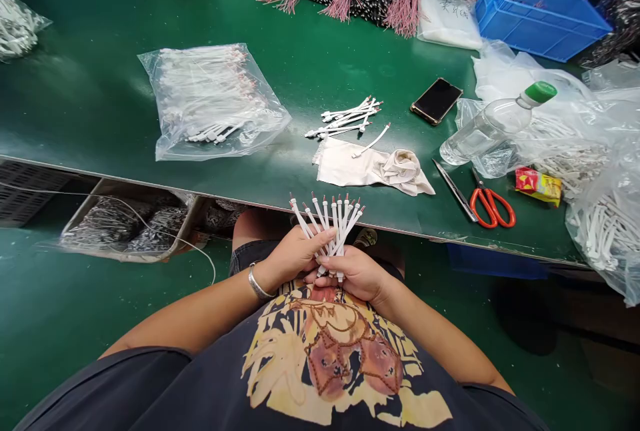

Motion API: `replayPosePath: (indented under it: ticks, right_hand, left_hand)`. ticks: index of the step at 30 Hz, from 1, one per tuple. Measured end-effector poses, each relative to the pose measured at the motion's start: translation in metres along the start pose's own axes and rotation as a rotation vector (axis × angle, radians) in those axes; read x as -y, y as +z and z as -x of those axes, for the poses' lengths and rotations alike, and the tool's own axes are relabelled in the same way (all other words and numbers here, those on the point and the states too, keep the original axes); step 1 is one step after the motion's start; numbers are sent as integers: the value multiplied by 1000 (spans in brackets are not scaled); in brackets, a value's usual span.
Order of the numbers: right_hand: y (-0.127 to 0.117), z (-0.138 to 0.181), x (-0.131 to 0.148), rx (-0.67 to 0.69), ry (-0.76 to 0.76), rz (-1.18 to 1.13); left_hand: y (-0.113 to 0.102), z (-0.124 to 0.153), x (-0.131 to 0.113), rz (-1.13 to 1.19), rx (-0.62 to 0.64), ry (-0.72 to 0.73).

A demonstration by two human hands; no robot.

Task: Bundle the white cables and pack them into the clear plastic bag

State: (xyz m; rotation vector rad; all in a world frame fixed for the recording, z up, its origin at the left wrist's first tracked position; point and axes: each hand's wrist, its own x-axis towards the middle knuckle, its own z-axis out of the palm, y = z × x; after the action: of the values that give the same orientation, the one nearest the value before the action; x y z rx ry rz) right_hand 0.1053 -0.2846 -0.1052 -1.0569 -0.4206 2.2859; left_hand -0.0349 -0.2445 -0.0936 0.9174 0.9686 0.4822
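White cables (339,219) are resting within my left hand (306,248) and right hand (358,272), both curling nearly closed around them, neither nearer. Their long axes are fanning toward twelve o'clock, far ends showing red. Beyond, I'm seeing a cloth (345,162) at one o'clock, then loose cables (347,128) near twelve.

Bright, diffuse indoor light; pale glare spreads over the glossy dark-green tabletop (295,74) and glints off the flat, clear plastic bag (215,98); below, the smooth green floor (460,298) falls into dim shadow; the thin white cables (341,221) look sharp; wide-angle distortion stretches the outer edges.
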Motion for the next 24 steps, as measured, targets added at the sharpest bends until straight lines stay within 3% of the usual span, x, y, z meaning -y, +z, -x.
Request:
replayPosePath:
  ticks: [8, 16, 24]
  right_hand:
    - [0, -2, 0, 14, -13, -24]
    - [0, -3, 0, 24, -24, -20]
    - [3, -1, 0, 28, -8, 10]
  left_hand:
    - [4, -1, -4, 120, -19, -9]
    - [7, -2, -6, 63, -42, -11]
    - [5, 1, -12, -22, 95, -104]
